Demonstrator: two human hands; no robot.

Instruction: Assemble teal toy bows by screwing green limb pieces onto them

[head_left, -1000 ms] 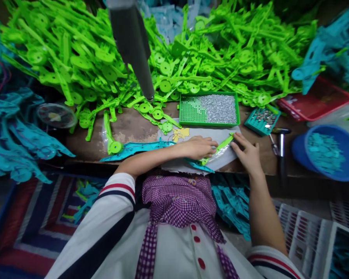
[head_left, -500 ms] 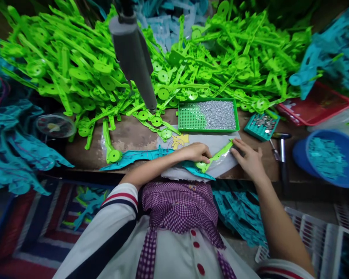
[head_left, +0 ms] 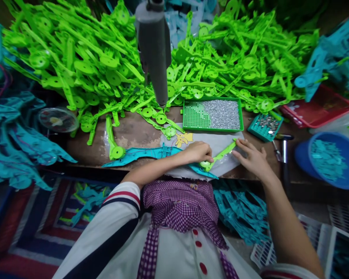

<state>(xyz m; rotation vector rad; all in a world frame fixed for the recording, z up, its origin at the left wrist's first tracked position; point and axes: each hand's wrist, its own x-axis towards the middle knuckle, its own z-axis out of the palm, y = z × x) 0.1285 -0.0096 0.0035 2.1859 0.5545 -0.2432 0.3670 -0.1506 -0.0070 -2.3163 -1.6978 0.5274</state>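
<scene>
On the table lies a long turquoise plastic part (head_left: 145,153), curved like a bow, with a thin dark line along it. A lime-green plastic arm with a round end (head_left: 114,151) sits at its left end. At its right end is another green plastic arm (head_left: 222,153), slanting up to the right, with clear film beside it. My left hand (head_left: 198,152) is closed over this arm's round end, partly hiding the turquoise part. My right hand (head_left: 252,159) has its fingers apart, the fingertips at the arm's upper tip. A grey cloth (head_left: 189,172) lies underneath.
A grey tool (head_left: 159,69) hangs above the table. Behind lies a heap of green arms (head_left: 84,58). A green tray (head_left: 212,129) holds small metal pieces, beside a teal box (head_left: 263,133). A hammer (head_left: 285,155), red tray (head_left: 331,104) and blue bucket (head_left: 304,159) stand right.
The view has shifted slightly, and the hanging tool now appears farther right and more upright. Both hands keep nearly the same hold and place on the green arm.
</scene>
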